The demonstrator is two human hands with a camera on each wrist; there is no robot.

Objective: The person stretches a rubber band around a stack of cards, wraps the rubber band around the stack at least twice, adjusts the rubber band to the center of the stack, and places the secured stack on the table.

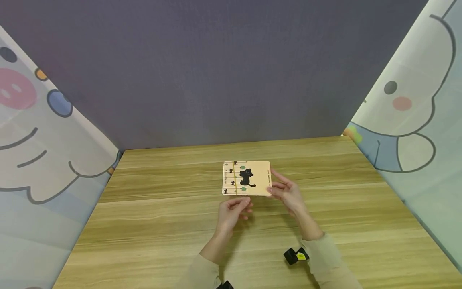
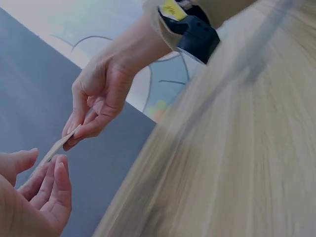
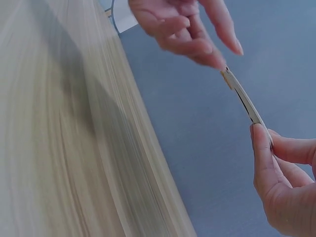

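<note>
A thin, cream, booklet-like piece printed with a black cat is held up over the table in the head view. Around its left part runs a narrow yellow band. My right hand pinches its right end between thumb and fingers. Just below the lower edge is my left hand, fingertips right at that edge. In the right wrist view the left hand has its thumb lifted away from the fingers, while the booklet shows edge-on, slightly bowed.
The wood-grain table spreads beneath both hands. A dark grey panel rises behind it, with cartoon-printed sheets at either side. A black wrist device with a yellow label sits by the right sleeve.
</note>
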